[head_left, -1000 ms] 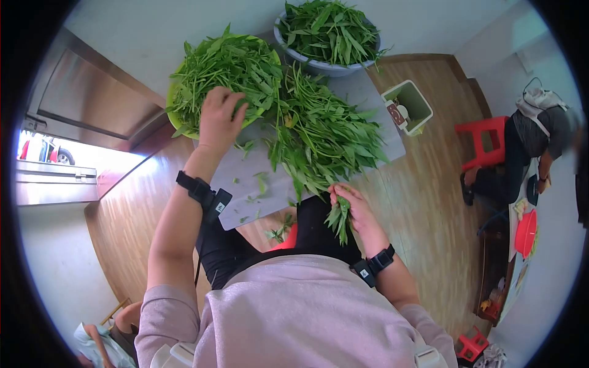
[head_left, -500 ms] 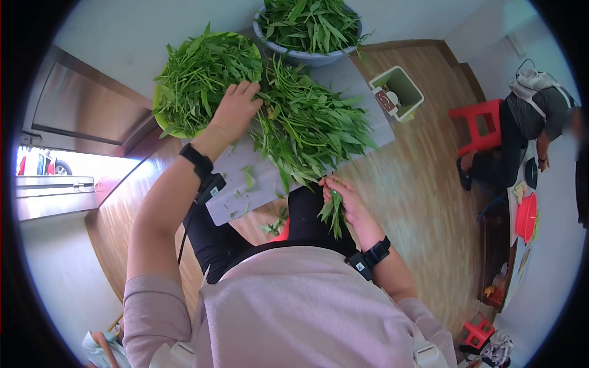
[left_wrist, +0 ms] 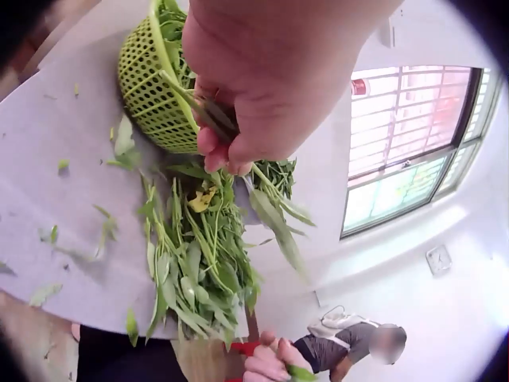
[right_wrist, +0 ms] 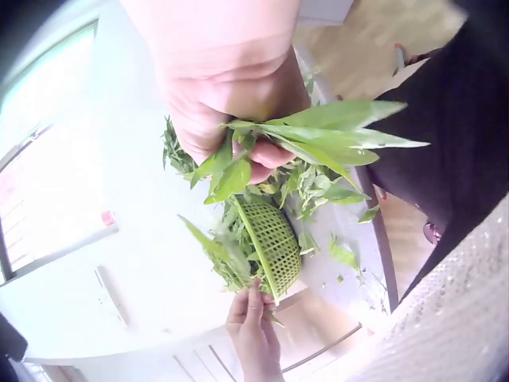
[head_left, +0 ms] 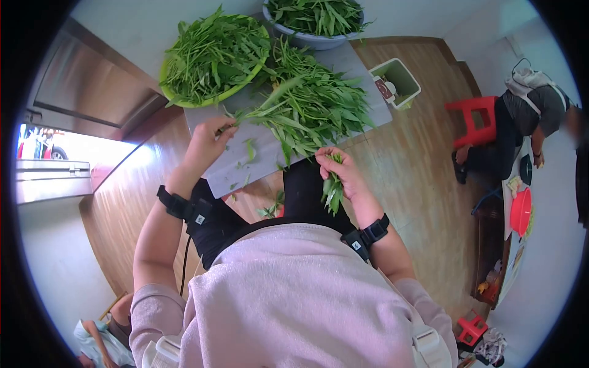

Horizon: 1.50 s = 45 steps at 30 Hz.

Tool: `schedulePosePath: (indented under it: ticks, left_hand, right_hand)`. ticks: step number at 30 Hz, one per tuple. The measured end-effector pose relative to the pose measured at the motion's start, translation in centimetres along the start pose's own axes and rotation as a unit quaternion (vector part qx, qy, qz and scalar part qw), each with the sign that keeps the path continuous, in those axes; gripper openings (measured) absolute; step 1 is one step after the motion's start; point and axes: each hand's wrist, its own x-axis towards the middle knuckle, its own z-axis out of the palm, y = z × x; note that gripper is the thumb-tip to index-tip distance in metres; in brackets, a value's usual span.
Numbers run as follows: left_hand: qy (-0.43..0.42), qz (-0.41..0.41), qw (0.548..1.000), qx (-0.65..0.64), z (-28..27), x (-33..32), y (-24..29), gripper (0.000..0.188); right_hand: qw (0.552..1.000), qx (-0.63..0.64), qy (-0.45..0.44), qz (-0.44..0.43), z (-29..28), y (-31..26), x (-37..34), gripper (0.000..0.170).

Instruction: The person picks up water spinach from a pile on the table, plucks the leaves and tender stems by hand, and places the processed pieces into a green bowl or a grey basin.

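My left hand point(head_left: 210, 142) pinches the stem end of a leafy sprig point(head_left: 276, 98) above the table's left part, just below the green basket point(head_left: 215, 100). In the left wrist view the fingers curl round the stems point(left_wrist: 205, 111), with leaves hanging past them. My right hand point(head_left: 346, 172) grips a small bunch of leaves point(head_left: 333, 193) over the lap, near the table's front edge. Those leaves point(right_wrist: 334, 139) fan out of the fist in the right wrist view. Between the hands and farther back lies a large pile of leafy stems point(head_left: 325, 101).
A blue-grey basin point(head_left: 316, 40) of leaves stands at the back. Leaf scraps point(head_left: 250, 149) lie on the grey table point(head_left: 215, 168). To the right are a bin point(head_left: 406, 87), a red stool point(head_left: 481, 122) and a bending person point(head_left: 531, 116). Another person point(head_left: 101, 343) is at lower left.
My left hand has moved from the basket to the pile, then back toward me with a sprig pinched in it. My right hand still holds its bunch, slightly higher in view.
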Motion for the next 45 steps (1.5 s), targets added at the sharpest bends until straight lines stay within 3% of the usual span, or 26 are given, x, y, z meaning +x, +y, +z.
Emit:
schedulePosePath:
  ticks: [2,6,10,12,13,14,16,17,18,20,23,25,27,29,30,32,34,36,37,39,43,45]
  left_hand:
    - [-0.044,-0.092,0.991,-0.089,0.5,-2.0,-0.1,0.016]
    - [-0.051,-0.088,0.988,-0.117,0.9,-5.2,0.5,0.017]
    - [-0.068,-0.111,0.986,-0.107,0.3,-7.5,1.8,0.016]
    - [-0.065,-0.101,0.988,-0.097,0.0,-8.6,2.1,0.015]
    - [-0.068,-0.087,0.990,-0.085,-0.1,-9.1,2.2,0.015]
    - [-0.064,-0.091,0.990,-0.087,-0.3,-9.5,2.4,0.015]
    - [-0.076,-0.121,0.983,-0.116,-0.7,-10.2,2.8,0.015]
    - [-0.074,-0.123,0.983,-0.117,-0.8,-10.5,2.9,0.015]
    - [-0.074,-0.118,0.983,-0.118,-0.9,-10.6,3.0,0.015]
    - [-0.072,-0.115,0.983,-0.120,-1.0,-11.0,2.8,0.015]
    - [-0.069,-0.107,0.985,-0.119,-1.0,-11.4,2.7,0.014]
    - [-0.079,-0.159,0.973,-0.149,-1.2,-11.5,3.2,0.014]
    - [-0.062,-0.158,0.971,-0.167,-0.7,-11.7,2.7,0.014]
    - [-0.043,-0.156,0.969,-0.184,-0.2,-11.7,2.1,0.014]
    - [-0.023,-0.135,0.977,-0.166,-0.1,-11.7,1.9,0.015]
    - [0.000,-0.115,0.982,-0.149,0.1,-11.8,1.8,0.015]
    - [0.020,-0.109,0.979,-0.171,-0.2,-11.8,2.0,0.016]
    - [0.018,-0.101,0.981,-0.162,-0.4,-11.7,1.9,0.015]
    - [0.016,-0.092,0.984,-0.153,-0.5,-11.7,1.9,0.014]
    - [0.018,-0.093,0.984,-0.153,-0.4,-11.8,1.7,0.015]
    - [0.020,-0.100,0.981,-0.164,-0.1,-12.0,1.3,0.015]
    - [0.016,-0.110,0.980,-0.167,-0.2,-12.0,1.5,0.015]
  right_hand:
    - [1.000,-0.012,-0.002,-0.002,1.2,-0.9,-0.1,0.018]
    - [0.995,-0.084,-0.015,-0.045,4.4,-2.8,0.0,0.017]
    - [0.964,-0.245,-0.058,-0.089,9.1,-4.5,0.1,0.015]
    - [0.864,-0.462,-0.104,-0.173,11.4,-4.5,0.6,0.015]
    - [0.817,-0.505,-0.132,-0.247,11.7,-3.5,1.7,0.017]
    - [0.816,-0.506,-0.136,-0.245,11.9,-3.0,2.2,0.017]
    - [0.684,-0.648,-0.225,-0.247,12.9,-2.4,2.9,0.019]
    - [0.668,-0.669,-0.249,-0.209,13.2,-1.8,3.3,0.020]
    - [0.667,-0.670,-0.251,-0.208,13.4,-1.3,3.4,0.020]
    - [0.624,-0.702,-0.263,-0.223,13.6,-0.3,3.6,0.018]
    - [0.648,-0.671,-0.268,-0.241,13.4,0.4,3.8,0.018]
    - [0.663,-0.656,-0.268,-0.240,13.3,0.7,3.9,0.018]
    - [0.678,-0.641,-0.267,-0.239,12.9,1.1,4.0,0.018]
    - [0.764,-0.553,-0.225,-0.245,12.7,1.5,4.2,0.017]
    - [0.763,-0.554,-0.226,-0.244,12.8,1.1,4.0,0.017]
    - [0.899,-0.419,-0.108,-0.066,13.0,-0.2,3.6,0.017]
    - [0.892,-0.424,-0.115,-0.108,12.1,-0.1,4.3,0.016]
    - [0.824,-0.479,-0.166,-0.254,12.1,-0.1,4.5,0.018]
    - [0.824,-0.480,-0.166,-0.253,12.2,-0.3,4.3,0.018]
    - [0.842,-0.500,-0.203,-0.022,12.7,-0.8,3.6,0.020]
    - [0.801,-0.535,-0.254,-0.086,12.7,0.3,3.7,0.021]
    - [0.754,-0.580,-0.273,-0.145,12.9,0.4,3.7,0.021]
